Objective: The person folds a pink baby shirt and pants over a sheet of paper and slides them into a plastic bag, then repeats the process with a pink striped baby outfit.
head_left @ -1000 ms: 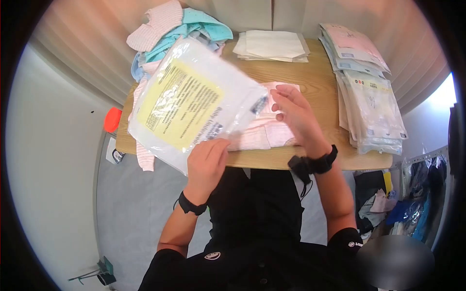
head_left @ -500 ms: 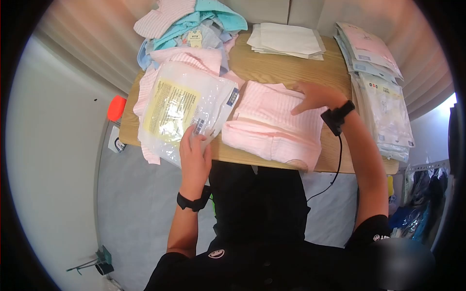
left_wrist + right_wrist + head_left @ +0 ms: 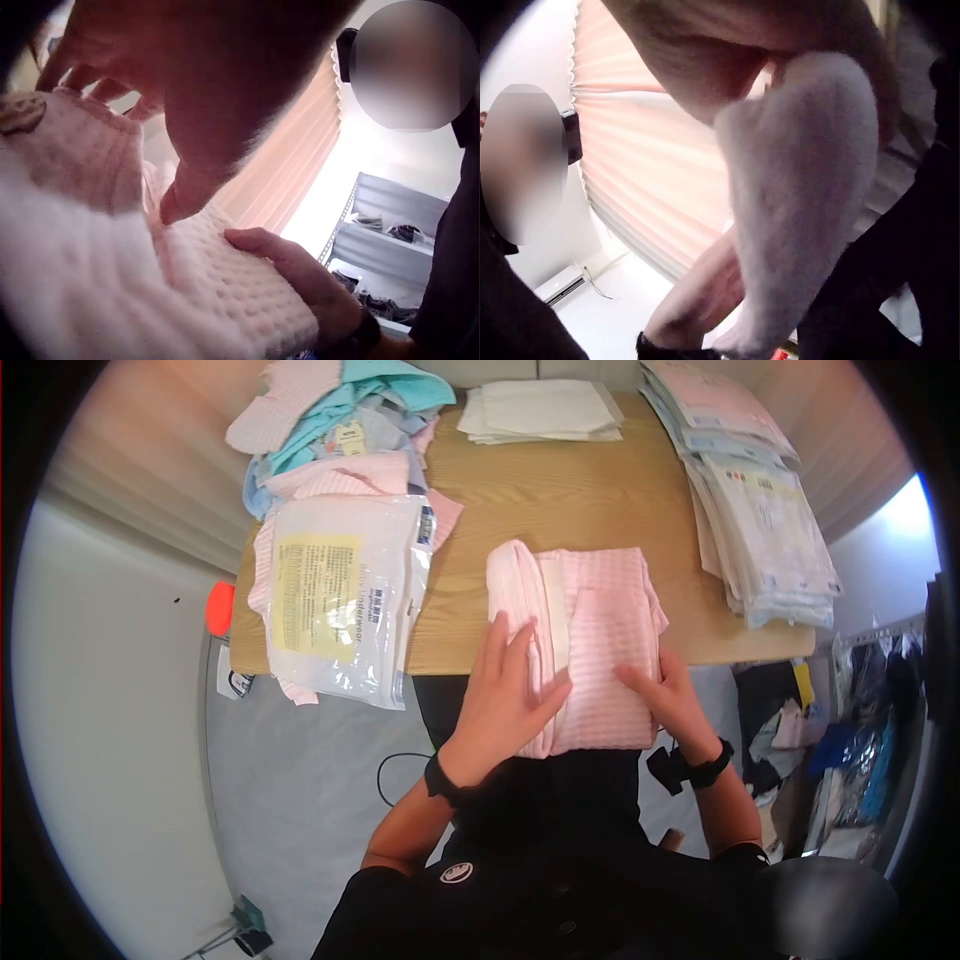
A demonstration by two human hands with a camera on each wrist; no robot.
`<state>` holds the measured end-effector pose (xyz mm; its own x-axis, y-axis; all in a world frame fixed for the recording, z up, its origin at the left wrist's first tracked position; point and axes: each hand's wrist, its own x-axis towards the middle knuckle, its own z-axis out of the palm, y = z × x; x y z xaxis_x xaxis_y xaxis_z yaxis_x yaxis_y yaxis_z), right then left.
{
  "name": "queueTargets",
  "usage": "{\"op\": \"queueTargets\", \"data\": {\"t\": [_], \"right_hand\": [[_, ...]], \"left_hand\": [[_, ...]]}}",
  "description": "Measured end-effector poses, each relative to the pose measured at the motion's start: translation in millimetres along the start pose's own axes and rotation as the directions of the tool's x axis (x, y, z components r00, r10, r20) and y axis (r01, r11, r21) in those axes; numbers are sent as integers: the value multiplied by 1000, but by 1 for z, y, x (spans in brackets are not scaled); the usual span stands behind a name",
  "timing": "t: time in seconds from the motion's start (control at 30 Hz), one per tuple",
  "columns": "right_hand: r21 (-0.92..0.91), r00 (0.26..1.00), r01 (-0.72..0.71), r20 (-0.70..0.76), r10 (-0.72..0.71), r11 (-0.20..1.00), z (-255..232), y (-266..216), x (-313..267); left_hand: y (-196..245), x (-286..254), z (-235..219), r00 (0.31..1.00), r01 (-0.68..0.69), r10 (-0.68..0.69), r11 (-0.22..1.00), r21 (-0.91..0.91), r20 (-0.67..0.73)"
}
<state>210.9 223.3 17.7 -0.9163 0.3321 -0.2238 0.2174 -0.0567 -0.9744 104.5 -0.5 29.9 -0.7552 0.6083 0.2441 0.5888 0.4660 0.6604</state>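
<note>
A folded pink knit garment (image 3: 610, 650) extends past the table's front edge, toward the person's lap. Its left side is a thick fold with a cream strip alongside. My left hand (image 3: 495, 695) straddles that fold, fingers on its left and thumb by the strip; a closer look at this hand (image 3: 150, 90) comes in the left wrist view. At the right edge, my right hand (image 3: 680, 705) grips the garment, thumb on top and fingers hidden beneath. A printed clear plastic bag (image 3: 385, 595) lies to the left, over another pink garment (image 3: 350, 475).
Turquoise, blue and pink clothes (image 3: 345, 420) are heaped at the table's back left. White sheets (image 3: 545, 410) lie at the back middle. Packed garments in bags (image 3: 765, 525) are stacked along the right side of the wooden table (image 3: 470, 510).
The plastic bag, held up a second ago, was set down on the left and let go. The pink garment has turned and come toward the body, now with both hands on it.
</note>
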Motion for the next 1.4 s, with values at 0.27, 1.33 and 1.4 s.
{"op": "queueTargets", "data": {"t": [0.27,1.33,1.4], "right_hand": [[598,944,-260,-6,329,758,19,47,-41],[534,872,-409,469,143,740,24,80,-37],[536,870,-409,474,138,739,26,80,-36]], "left_hand": [[-8,13,28,984,-124,116,991,57,132],[-112,-19,-93,968,245,-190,871,427,-166],[-113,-20,-100,981,186,-144,872,453,-126]]}}
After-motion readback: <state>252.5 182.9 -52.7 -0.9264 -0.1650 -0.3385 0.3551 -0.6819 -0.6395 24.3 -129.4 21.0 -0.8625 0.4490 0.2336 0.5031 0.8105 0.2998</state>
